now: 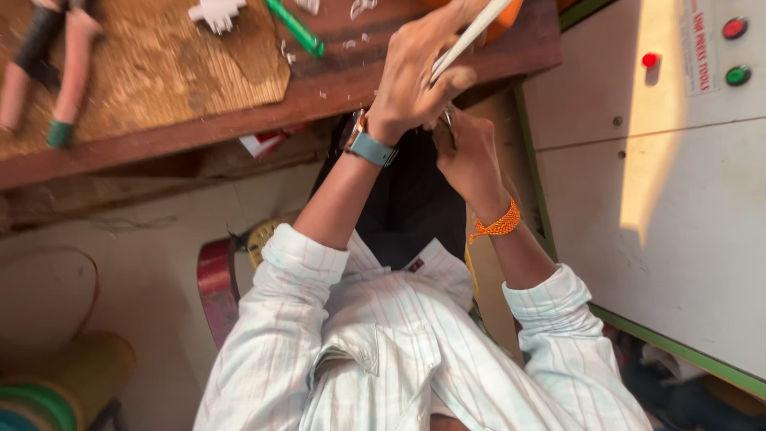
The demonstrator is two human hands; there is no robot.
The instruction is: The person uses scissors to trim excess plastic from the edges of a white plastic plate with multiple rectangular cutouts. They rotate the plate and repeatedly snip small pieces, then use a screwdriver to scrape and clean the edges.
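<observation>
The left hand (pixel 415 76) grips a white rod (pixel 471 36) at the wooden worktop (pixel 335 88) edge; the right hand (pixel 467 156) is closed on something I cannot make out.

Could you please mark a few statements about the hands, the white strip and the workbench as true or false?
1. The left hand grips a long white strip. True.
2. The left wrist wears an orange thread band. False: it wears a watch with a grey-blue strap; the orange thread band is on the right wrist.
3. A green rod lies on the wooden workbench. True.
4. The right hand rests flat on the cream machine panel. False: it is held close under the left hand, apart from the panel.
</observation>
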